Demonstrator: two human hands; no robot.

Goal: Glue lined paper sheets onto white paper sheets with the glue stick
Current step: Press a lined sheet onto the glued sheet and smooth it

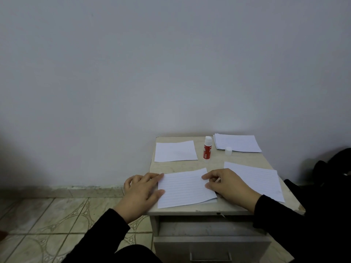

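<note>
We see a small pale surface (190,165) set against a plain wall, with a drawer (210,247) below its front edge and patterned floor tiles (62,215) to the left. At the front of the surface lies a lined sheet (185,188), and a second sheet's edge (211,200) peeks out beneath its near right corner. Our left hand (141,190) rests at the sheet's left edge with its fingers stretched out flat, the fingertips touching the paper and holding nothing. Our right hand (228,185) lies on the sheet's right side with its fingers bent down onto the paper, pressing rather than gripping it. Both arms wear black sleeves (281,215). Just right of that hand lies another lined sheet (260,179), partly over the surface's right edge. At the back left lies a plain white sheet (175,151). Near it stands the glue stick (207,148), upright with a red label, its cap (228,150) off and standing apart to the right. That cap touches the front edge of a stack of lined sheets (236,142) in the back right corner. Something dark (334,168) sits at the far right, too dim to make out.
</note>
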